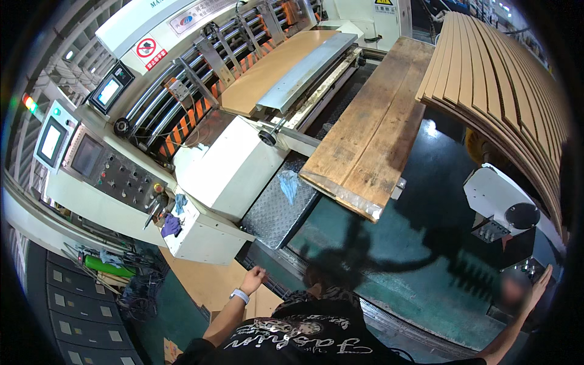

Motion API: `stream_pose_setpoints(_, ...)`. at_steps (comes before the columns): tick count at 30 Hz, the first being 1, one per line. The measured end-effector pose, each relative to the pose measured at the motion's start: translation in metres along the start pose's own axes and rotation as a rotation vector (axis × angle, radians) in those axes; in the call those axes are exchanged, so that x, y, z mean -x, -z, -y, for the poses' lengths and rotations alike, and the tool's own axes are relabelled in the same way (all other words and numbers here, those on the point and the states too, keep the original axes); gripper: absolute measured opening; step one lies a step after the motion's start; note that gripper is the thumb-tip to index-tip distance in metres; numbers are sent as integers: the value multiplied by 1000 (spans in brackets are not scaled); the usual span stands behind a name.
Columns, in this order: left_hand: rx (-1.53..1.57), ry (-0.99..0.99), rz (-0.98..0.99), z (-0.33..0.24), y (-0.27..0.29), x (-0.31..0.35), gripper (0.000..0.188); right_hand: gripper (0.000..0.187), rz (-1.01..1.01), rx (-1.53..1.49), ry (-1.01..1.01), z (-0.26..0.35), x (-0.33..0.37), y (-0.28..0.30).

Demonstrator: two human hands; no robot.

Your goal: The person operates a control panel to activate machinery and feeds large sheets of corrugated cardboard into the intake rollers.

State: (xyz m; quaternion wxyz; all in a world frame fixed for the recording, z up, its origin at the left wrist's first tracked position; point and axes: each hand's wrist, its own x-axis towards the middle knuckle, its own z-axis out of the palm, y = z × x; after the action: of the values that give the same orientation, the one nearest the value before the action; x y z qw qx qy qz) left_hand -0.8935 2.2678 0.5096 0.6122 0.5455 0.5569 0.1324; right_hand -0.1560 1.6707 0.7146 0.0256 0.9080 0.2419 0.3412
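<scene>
My left hand (253, 280), with a pale watch on the wrist, hangs near the front of the machine, above a flat sheet of brown cardboard (207, 281) on the floor. Its fingers are loosely curled, with nothing visible in them. My right hand (539, 288) reaches far out to the right. Its fingers are stretched out along a dark box with buttons (528, 266), below a white machine housing (496, 194); whether they touch it I cannot tell. A blurred patch hides part of the space beside this hand.
A leaning stack of cardboard sheets (486, 73) fills the upper right. A wooden plank table (371, 128) stands ahead, beside a feeding machine carrying a brown board (274, 67). At left are a control panel (118, 176), cloths (172, 225) and dark drawers (85, 304).
</scene>
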Motion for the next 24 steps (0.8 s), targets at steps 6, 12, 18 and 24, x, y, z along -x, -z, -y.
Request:
stream_pose_setpoints(6, 246, 510, 28, 183, 106, 44, 16, 55, -2, 50, 33, 14, -4, -8)
stream_pose_setpoints(12, 377, 622, -36, 224, 102, 47, 26, 55, -5, 137, -8, 16, 5, -7)
stream_pose_setpoints(18, 198, 461, -157, 134, 35, -1, 20, 48, -133, 84, 103, 16, 1, 17)
stream_pose_setpoints(24, 252, 288, -182, 67, 25, -13, 14, 64, -96, -67, 168, 52, 2, 20)
